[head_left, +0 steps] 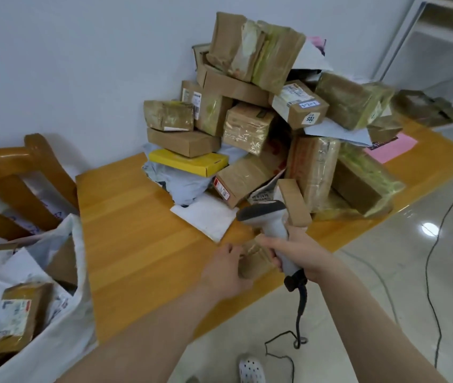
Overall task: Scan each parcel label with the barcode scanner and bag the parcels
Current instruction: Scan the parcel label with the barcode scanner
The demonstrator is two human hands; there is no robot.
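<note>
Several parcels already lie in the white bag (77, 244), well to the left of the pile (261, 120); one labelled brown box (12, 313) shows at its mouth. Far more are left. The pile stands high, boxes and grey mailers heaped against the wall on the wooden table (136, 230), and it looks largely untouched. So the job seems to be at an early stage, with most of the scanning and bagging not yet done.

Just in front of the pile, the right hand (300, 252) is wrapped firmly round the handle of the barcode scanner (264, 217), whose head points left and down. Under that head, also in front of the pile, is a small brown parcel (253, 261). The left hand (225, 269) has its fingers curled against it, but blur hides whether that is a true grip, so I cannot tell. This parcel looks like the one being scanned, with bagging to come after.
</note>
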